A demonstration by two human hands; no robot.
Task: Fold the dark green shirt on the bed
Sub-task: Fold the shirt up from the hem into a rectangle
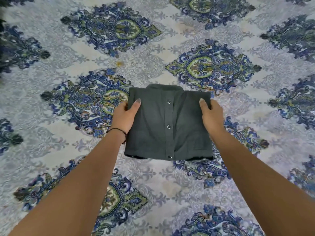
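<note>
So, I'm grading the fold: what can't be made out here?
Head view only.
- Sleeves of the dark green shirt: tucked beneath its front.
- Fingers of the left hand and right hand: curled under the shirt's side edges; thumbs on top.
- Edges of the bedspread: cut off by the frame.
- Top left, dark shape: blurred, cropped.

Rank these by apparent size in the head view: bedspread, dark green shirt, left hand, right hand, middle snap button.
1. bedspread, fills the frame
2. dark green shirt
3. left hand and right hand: they look alike, so they are not ranked
4. middle snap button
</note>
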